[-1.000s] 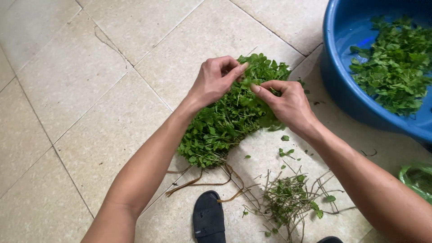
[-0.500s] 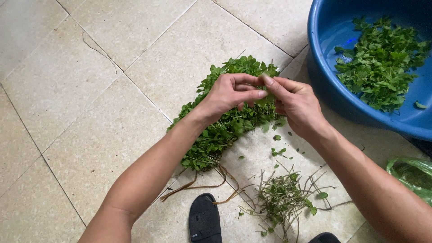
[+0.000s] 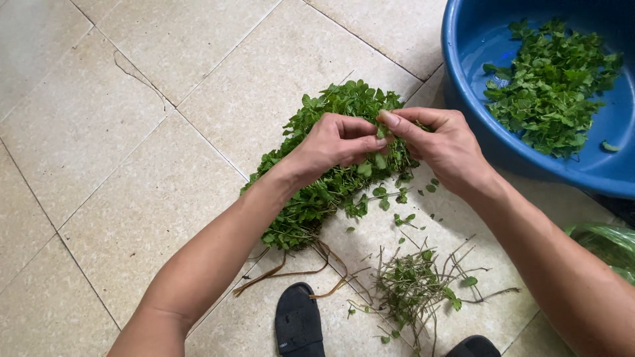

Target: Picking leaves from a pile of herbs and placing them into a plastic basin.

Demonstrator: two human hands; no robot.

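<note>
The two hands meet over the top end of a bundle of green leafy herbs (image 3: 331, 178) that lies on the tiled floor (image 3: 132, 132). The left hand (image 3: 334, 147) is curled, thumb and fingertips pinched shut on a small sprig (image 3: 382, 135) at the bundle's upper right edge. The right hand (image 3: 444, 147) comes in from the other side, its thumb and forefinger closed on the same sprig, so the two grips touch at one spot, just above the leaves. Which hand carries more of the sprig I cannot tell; it is mostly hidden between the fingertips.

The bundle runs on a slant: its long axis goes from the leafy top, under the hands, down and leftward to brownish stems and roots (image 3: 284, 268) that trail out at its lower end. The grips therefore sit at the leafy end, with the rest of the bundle lying below and to the left of them, nearer the left forearm.

To the right of the bundle and above it stands a blue plastic basin (image 3: 463, 79) holding a heap of picked leaves (image 3: 552, 86); the right hand is the nearer one to it, its back close to the rim. Below the bundle's right side lies a loose pile of stripped stalks (image 3: 417, 284), with a few stray leaves scattered between pile and bundle. A black sandal (image 3: 299, 324) shows beneath the bundle's root end, and a green plastic bag (image 3: 605, 244) sits at the far right, beyond the stalks.
</note>
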